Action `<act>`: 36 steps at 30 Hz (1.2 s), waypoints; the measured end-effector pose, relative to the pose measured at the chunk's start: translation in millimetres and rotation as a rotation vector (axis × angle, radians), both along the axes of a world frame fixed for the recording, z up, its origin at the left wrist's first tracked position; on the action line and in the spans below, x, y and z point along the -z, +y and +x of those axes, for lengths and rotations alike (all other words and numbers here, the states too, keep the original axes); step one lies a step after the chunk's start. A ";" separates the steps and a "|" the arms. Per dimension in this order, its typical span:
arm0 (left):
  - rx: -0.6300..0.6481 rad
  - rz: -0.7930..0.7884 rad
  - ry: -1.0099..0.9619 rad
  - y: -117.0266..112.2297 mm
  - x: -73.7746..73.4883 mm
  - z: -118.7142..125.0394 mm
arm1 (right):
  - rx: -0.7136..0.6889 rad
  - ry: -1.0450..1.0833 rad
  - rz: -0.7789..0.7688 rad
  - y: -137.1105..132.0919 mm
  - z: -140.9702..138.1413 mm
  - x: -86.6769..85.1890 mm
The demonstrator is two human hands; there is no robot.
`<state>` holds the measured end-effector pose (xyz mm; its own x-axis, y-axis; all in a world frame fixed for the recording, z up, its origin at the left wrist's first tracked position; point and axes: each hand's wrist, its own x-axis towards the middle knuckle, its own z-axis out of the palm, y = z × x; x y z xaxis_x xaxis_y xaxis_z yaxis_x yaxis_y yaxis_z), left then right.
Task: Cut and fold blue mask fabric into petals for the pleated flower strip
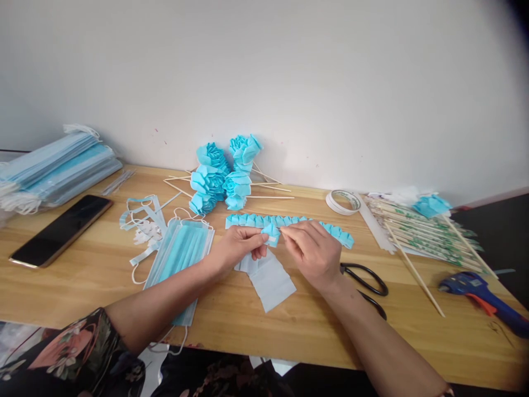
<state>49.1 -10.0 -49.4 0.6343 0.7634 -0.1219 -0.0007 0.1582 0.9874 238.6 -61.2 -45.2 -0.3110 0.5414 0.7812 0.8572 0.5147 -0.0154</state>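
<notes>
My left hand [239, 243] is closed, pinching a small folded light-blue petal [271, 231] of mask fabric with a white patch on its front. Close on its right, my right hand [314, 251] is closed too, fingertips pinched at the petal's edge; a thin sliver shows there, too small to name. Behind both hands runs a row of folded blue petals [248, 220], partly hidden by my right hand. Below them lie white fabric pieces [273, 284]. Black-handled scissors [374, 278] are partly covered by my right forearm.
Blue fabric flowers [209, 179] on sticks lie against the wall. Left are face masks [182, 253], white scraps [146, 231], a phone [61, 229] and a mask stack [61, 165]. Right are a tape roll [343, 203], bundled sticks [421, 231], a loose stick [417, 275] and a glue gun [481, 295].
</notes>
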 end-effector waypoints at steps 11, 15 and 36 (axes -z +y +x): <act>-0.020 0.017 -0.015 0.5 -0.9 0.3 | -0.007 -0.036 0.002 -0.7 -3.4 -1.1; -0.024 0.012 -0.016 -1.1 -3.3 0.9 | -0.007 -0.042 0.001 -0.2 -4.1 -2.3; -0.041 -0.107 -0.093 1.5 -1.2 -0.2 | -0.113 0.035 -0.221 -0.5 -4.8 -2.6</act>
<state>48.8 -8.5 -48.1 0.6155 0.7745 -0.1461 -0.0997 0.2604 0.9603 233.8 -61.6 -42.5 -0.3539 0.6635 0.6592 0.7914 0.5881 -0.1670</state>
